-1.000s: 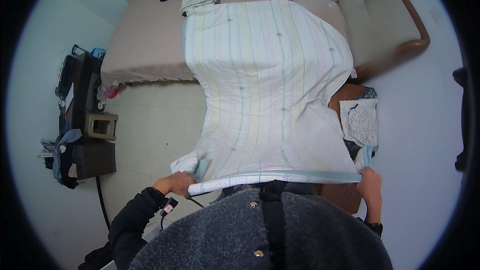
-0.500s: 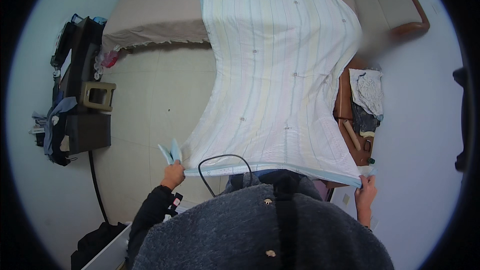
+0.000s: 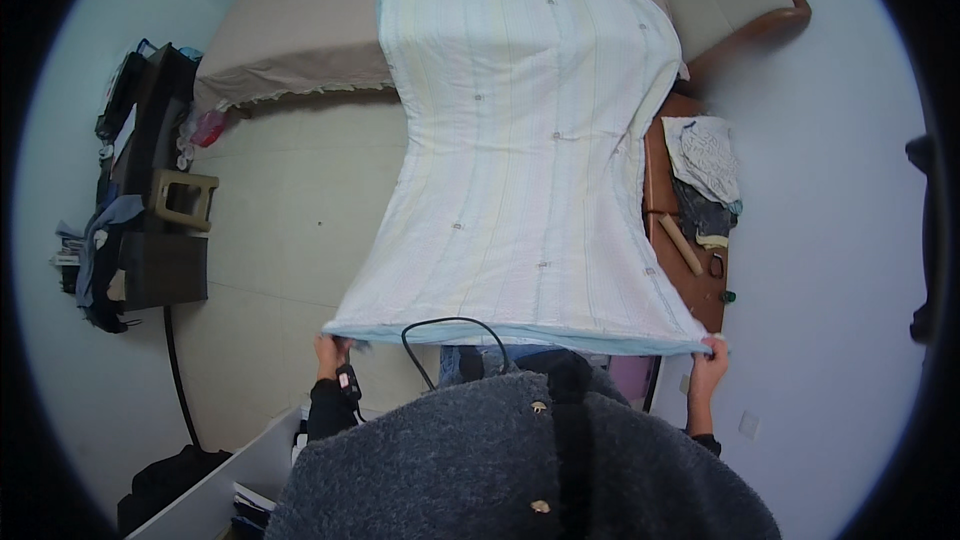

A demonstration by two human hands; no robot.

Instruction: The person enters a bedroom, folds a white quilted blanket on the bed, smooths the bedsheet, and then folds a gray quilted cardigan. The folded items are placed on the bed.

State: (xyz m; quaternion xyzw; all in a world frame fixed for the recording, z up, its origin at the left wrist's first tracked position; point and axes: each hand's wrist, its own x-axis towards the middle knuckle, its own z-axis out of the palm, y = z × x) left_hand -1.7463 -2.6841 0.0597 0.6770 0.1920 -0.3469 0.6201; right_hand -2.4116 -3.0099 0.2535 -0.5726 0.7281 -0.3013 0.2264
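A pale striped quilt (image 3: 520, 170) with a light blue border stretches from the bed toward me, its near edge drawn out across my front. At that edge's left corner, my left hand (image 3: 330, 352) is closed on the cloth, partly hidden by the fold. My right hand (image 3: 711, 358) grips the right corner near the wall, fingers wrapped round the border. Between the two hands the edge hangs nearly straight, with a slight sag. The quilt's far part lies over the bed (image 3: 290, 20).
To the right, a brown wooden cabinet (image 3: 668, 180) carries folded clothes (image 3: 705, 155) and a cardboard tube (image 3: 681, 245). A stool (image 3: 185, 200) and a dark desk (image 3: 165, 265) stand at the left. A black cable loop (image 3: 455, 320) rises before my chest. Behind my left arm is a white panel (image 3: 215, 485).
The quilt's near edge is straighter, and the corner flap that stuck up at my left hand is now down. Both hands have shifted slightly, and the view has turned a little.
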